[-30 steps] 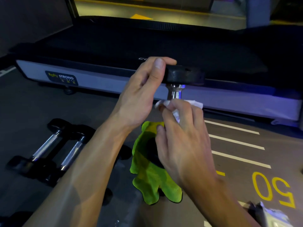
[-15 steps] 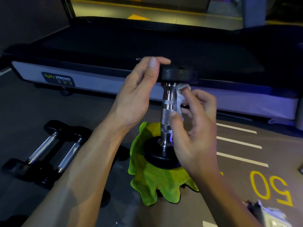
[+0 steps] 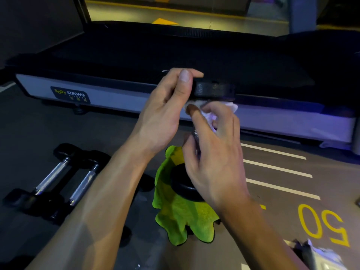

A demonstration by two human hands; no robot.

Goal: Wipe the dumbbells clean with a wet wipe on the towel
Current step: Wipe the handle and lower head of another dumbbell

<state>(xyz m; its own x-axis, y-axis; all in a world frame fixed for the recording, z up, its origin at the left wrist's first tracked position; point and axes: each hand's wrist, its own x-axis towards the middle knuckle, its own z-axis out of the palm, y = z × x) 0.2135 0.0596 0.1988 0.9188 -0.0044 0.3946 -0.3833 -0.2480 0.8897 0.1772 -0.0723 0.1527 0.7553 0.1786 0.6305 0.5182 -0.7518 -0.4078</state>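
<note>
I have the dumbbell (image 3: 213, 90) standing on end at centre frame, its lower head planted on the green towel (image 3: 181, 213). My left hand (image 3: 165, 114) is clenched on the rim of the top head, steadying it upright; my right hand (image 3: 216, 152) pinches the white wipe (image 3: 210, 112) against the top of the handle, just under that head. To do this well, I'd say keep the left grip firm so the weight cannot tip off the towel, wrap the wipe right round the shaft, and work into the knurling and the collar, where I'd expect grime to sit; most of the handle is hidden behind my right hand, so I cannot tell how clean it is. Two more dumbbells (image 3: 64, 178) lie side by side on the floor at lower left, off the towel. The floor (image 3: 29, 133) is dark grey with white lines and a yellow "50" at lower right. A treadmill (image 3: 116, 98) spans the upper frame; the light is dim.
</note>
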